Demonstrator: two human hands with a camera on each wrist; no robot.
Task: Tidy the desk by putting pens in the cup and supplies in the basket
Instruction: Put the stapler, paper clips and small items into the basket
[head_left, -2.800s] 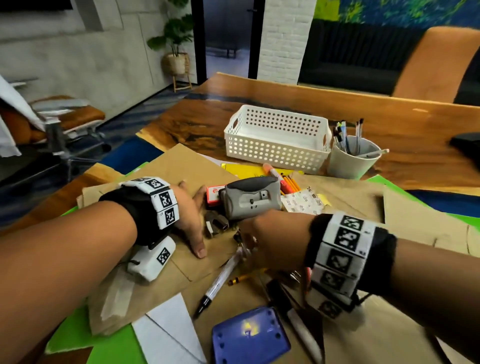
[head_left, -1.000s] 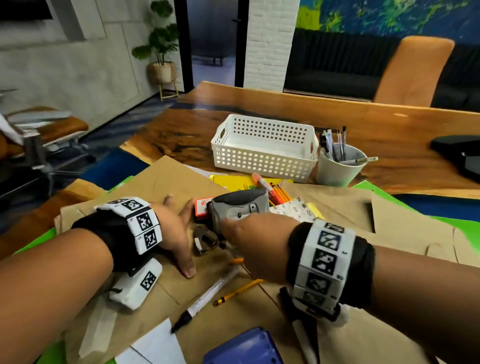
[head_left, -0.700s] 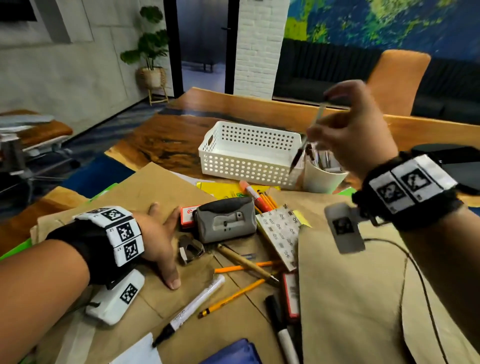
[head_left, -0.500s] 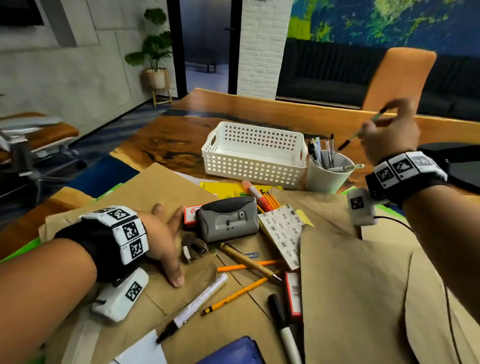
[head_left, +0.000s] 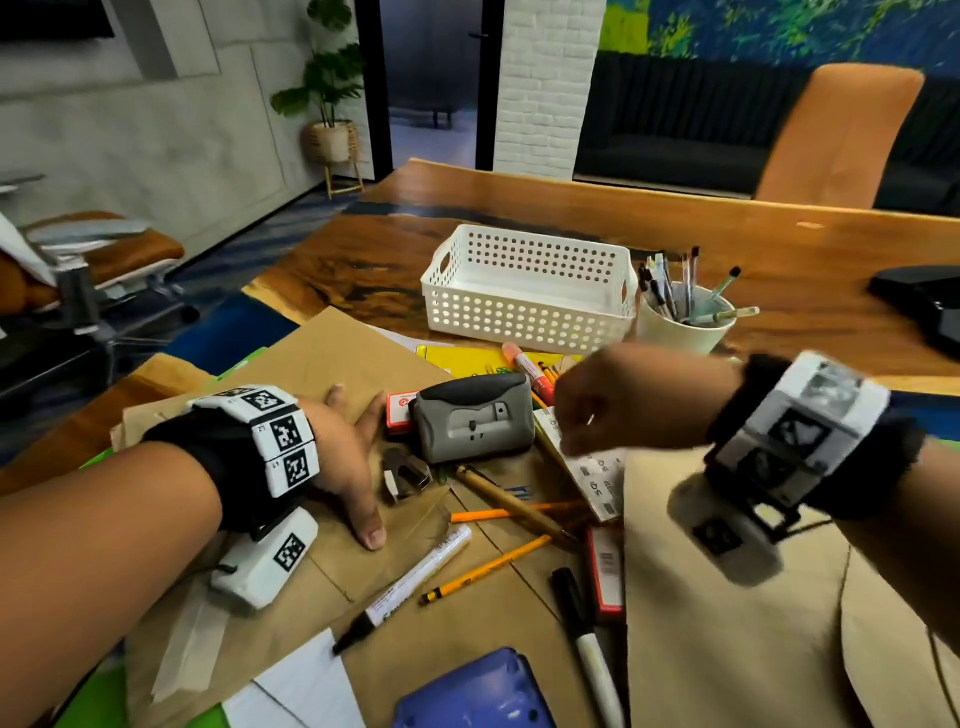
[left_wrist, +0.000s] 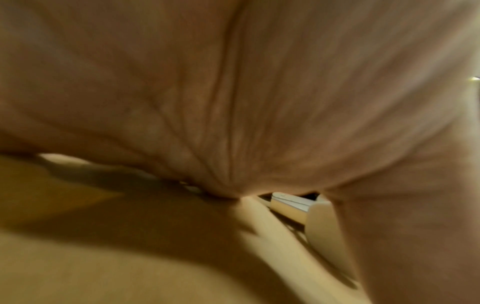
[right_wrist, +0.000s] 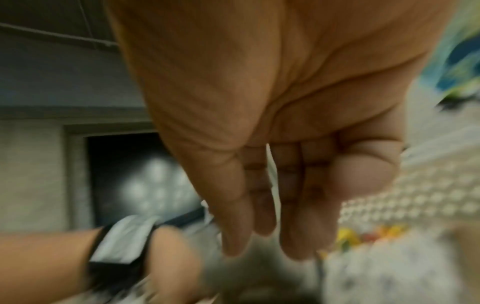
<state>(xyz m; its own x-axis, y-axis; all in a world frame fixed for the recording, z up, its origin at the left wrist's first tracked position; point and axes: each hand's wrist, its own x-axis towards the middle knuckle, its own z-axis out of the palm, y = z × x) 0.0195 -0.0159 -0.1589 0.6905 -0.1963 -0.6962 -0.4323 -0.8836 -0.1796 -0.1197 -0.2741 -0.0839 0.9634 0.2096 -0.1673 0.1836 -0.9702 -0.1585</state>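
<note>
Your right hand (head_left: 631, 400) has swung back from the cup (head_left: 684, 327), now empty with fingers loosely hanging above the pencils (head_left: 511, 512); far right, that cup holds pens beside the basket (head_left: 530, 306); your left hand (head_left: 343, 457) lies flat, fingers spread, on brown paper (head_left: 332, 358)

Our left hand (head_left: 343, 457) lies flat, palm down, with the fingers straight and spread and the thumb (head_left: 370, 525) pointing back toward us. Our left arm comes in from the lower left, with a black band and a white marker cuff on the wrist. Our right hand (head_left: 623, 400) hangs in the air with nothing in it. Its fingers (right_wrist: 298, 226) are loose, a little bent, and point down. Our right arm reaches in from the right and wears the same kind of band.
</note>
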